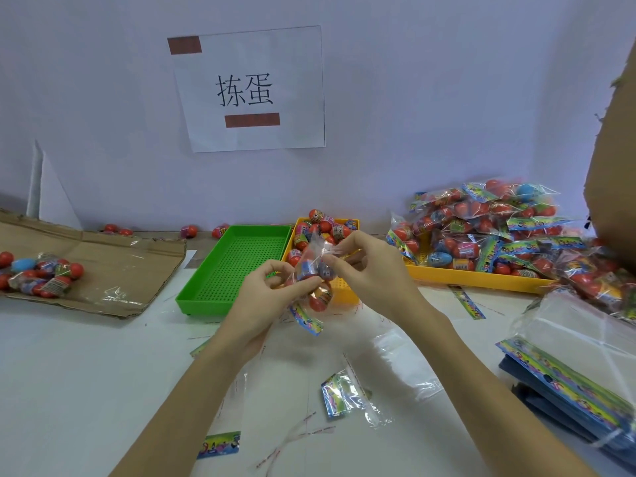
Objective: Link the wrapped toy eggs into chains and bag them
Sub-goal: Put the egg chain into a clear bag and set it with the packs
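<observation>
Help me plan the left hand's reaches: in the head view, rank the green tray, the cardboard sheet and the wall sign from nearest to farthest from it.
From the left hand:
1. Green tray, just beside it, to its left.
2. Cardboard sheet, farther left.
3. Wall sign, up on the back wall.
</observation>
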Available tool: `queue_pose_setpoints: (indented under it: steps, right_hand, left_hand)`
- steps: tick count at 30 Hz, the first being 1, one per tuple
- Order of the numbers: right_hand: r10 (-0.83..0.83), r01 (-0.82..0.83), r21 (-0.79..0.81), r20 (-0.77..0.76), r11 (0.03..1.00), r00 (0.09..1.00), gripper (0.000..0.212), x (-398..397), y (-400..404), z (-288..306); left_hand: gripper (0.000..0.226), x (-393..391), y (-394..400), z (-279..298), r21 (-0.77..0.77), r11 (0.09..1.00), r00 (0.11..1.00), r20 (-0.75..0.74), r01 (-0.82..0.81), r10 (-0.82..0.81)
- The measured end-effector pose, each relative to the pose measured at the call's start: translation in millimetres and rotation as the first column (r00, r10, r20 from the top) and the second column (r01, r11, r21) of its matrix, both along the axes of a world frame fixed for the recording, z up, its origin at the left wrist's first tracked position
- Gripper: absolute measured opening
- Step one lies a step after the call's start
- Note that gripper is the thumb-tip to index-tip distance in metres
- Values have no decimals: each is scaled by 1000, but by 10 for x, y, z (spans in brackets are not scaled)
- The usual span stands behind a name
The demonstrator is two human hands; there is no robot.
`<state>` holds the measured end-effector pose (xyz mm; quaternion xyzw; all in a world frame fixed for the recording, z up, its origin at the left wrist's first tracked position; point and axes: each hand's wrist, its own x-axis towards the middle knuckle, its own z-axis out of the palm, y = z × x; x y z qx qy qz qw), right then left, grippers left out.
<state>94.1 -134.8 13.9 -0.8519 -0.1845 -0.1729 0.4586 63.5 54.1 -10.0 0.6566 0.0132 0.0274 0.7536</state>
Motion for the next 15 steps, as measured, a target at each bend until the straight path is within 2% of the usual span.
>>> queue_pose_setpoints:
  steps: [3,7,12,15]
  right_hand:
    - [-10,14,-67,62,998,998,17,-17,19,5]
    - [-35,42,-64,111,997,993,15,-13,29,16]
    - [-16,29,-85,150,996,988,14,-5,15,32]
    - [33,-20,-77,182,997,983,13,-28,32,25]
  left_hand:
    - [40,8,5,18,-82,996,999,5,-43,43]
    - [38,-4,-7,15,-89,996,999,33,-24,27]
    - [40,-21,-24,11,88,996,999,52,11,-16]
    - [25,-42,-50,2,72,997,998,58,-4,0]
